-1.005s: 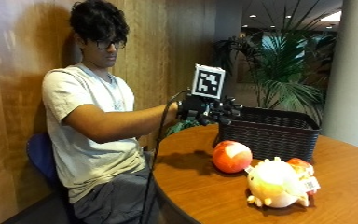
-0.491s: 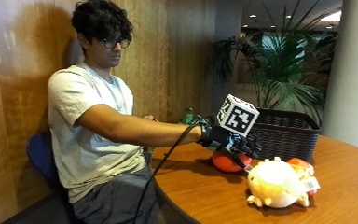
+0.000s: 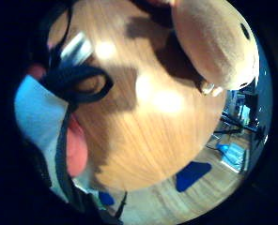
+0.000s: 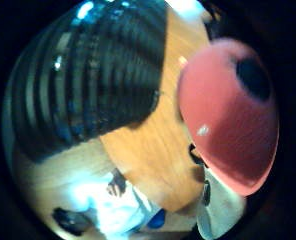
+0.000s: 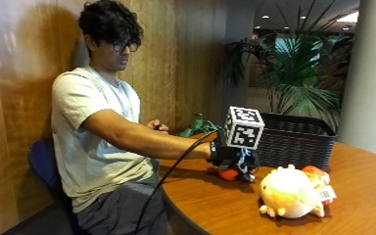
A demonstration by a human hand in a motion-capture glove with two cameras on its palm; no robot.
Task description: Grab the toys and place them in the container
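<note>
Lowered from beside the black wicker basket [image 5: 296, 139] onto the red apple toy [image 5: 229, 174] at about nine o'clock of the yellow plush [image 5: 291, 195] on the wooden surface [image 5: 227, 210], the gloved right hand [image 5: 235, 160] seems mid-pickup, its grip hidden, so next likely close, lift, carry to the basket.

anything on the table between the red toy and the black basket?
Nothing: in the thumb-side palm view, only bare wooden table separates the red toy from the black basket.
</note>
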